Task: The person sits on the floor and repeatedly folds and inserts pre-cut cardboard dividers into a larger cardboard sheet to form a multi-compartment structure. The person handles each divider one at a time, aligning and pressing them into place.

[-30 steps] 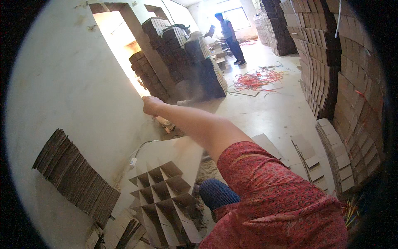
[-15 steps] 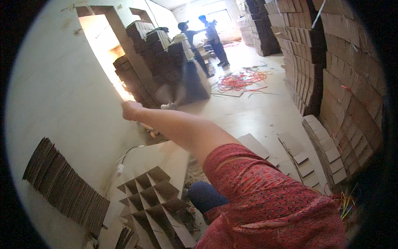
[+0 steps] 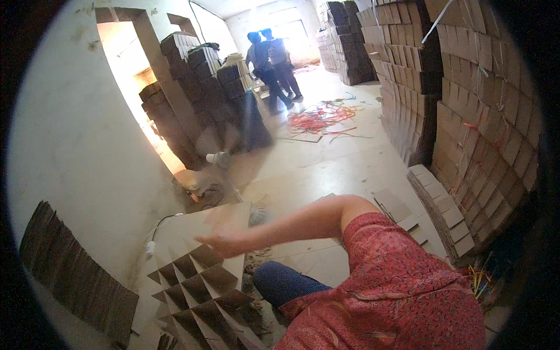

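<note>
My left hand [image 3: 224, 242] reaches out to the left on a bare forearm below a red patterned sleeve [image 3: 402, 280]. Its fingers are spread and blurred, and nothing shows in it. It hovers over the far edge of a brown cardboard divider grid [image 3: 198, 286], whose crossed strips form diamond cells. The grid lies on a flat cardboard sheet [image 3: 204, 221] on the floor. My knee in blue cloth [image 3: 283, 283] is just right of the grid. My right hand is out of the picture.
A fanned stack of cardboard strips [image 3: 70, 274] leans at the white wall [image 3: 76, 146] on the left. A white cable and plug [image 3: 150, 248] lie by the sheet. Tall cardboard stacks [image 3: 466, 105] line the right. Two people [image 3: 268, 64] stand far back near orange straps [image 3: 315, 119].
My left arm has come down from pointing up at the bright wall opening to hovering low over the divider grid. The view has swung, bringing the two people at the back together.
</note>
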Motion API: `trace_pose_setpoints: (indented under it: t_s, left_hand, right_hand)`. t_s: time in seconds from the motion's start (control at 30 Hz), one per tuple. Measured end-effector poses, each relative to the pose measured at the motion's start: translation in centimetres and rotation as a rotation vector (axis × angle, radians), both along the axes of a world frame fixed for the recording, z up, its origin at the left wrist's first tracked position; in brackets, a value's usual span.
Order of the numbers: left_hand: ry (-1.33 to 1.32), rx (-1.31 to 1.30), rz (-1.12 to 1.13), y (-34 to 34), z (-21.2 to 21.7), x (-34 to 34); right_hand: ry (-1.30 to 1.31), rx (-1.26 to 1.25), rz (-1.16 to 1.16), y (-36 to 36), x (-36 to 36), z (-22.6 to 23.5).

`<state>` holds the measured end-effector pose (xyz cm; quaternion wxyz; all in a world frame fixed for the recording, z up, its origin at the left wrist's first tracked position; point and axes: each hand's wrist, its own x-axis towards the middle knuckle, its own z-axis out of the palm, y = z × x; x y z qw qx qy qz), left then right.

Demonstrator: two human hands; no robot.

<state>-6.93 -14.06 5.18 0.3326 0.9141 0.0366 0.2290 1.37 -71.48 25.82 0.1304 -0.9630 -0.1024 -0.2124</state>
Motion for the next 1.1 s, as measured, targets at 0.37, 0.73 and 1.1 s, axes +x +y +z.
trace_pose_setpoints:
  t_s: [0.37, 0.73, 1.1]
  left_hand:
    - [0.073, 0.015, 0.083, -2.0, 2.3, -0.7]
    - [0.120, 0.012, 0.125, -1.8, 2.2, -0.6]
    - [0.081, 0.012, 0.087, -1.6, 2.4, -0.6]
  right_hand:
    - [0.039, -0.008, 0.130, 1.3, -5.4, -17.8]
    - [-0.036, 0.088, 0.104, 1.1, -4.7, -20.1]
    - [-0.018, 0.089, 0.104, 1.5, -5.0, -19.4]
